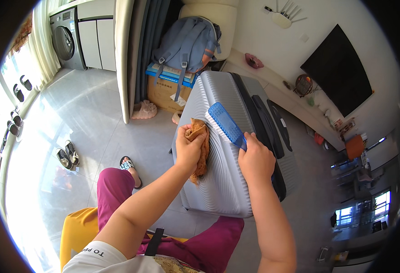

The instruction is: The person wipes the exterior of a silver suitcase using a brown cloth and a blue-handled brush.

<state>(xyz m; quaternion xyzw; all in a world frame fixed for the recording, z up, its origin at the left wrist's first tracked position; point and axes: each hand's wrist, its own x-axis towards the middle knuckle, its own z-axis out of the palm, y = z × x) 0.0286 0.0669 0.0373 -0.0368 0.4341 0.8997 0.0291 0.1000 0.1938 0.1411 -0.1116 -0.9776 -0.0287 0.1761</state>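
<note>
A grey ribbed suitcase [225,184] stands in front of my knees. My left hand [189,149] is closed on a soft brown fuzzy item [203,157], tan at its upper end, that hangs down over the suitcase's near side. Its exact kind does not show. In my right hand [257,159] is the handle of a blue scrub brush [225,122] with white bristles. The brush head is above the ribbed shell, bristles turned left toward the brown item and a little apart from it.
Behind the suitcase, a blue-grey backpack [188,41] rests on a cardboard box [167,93]. Pink slippers [144,110] lie by the box. Dark shoes [68,155] are on the tiled floor to the left. A washing machine [67,41] stands at the far left.
</note>
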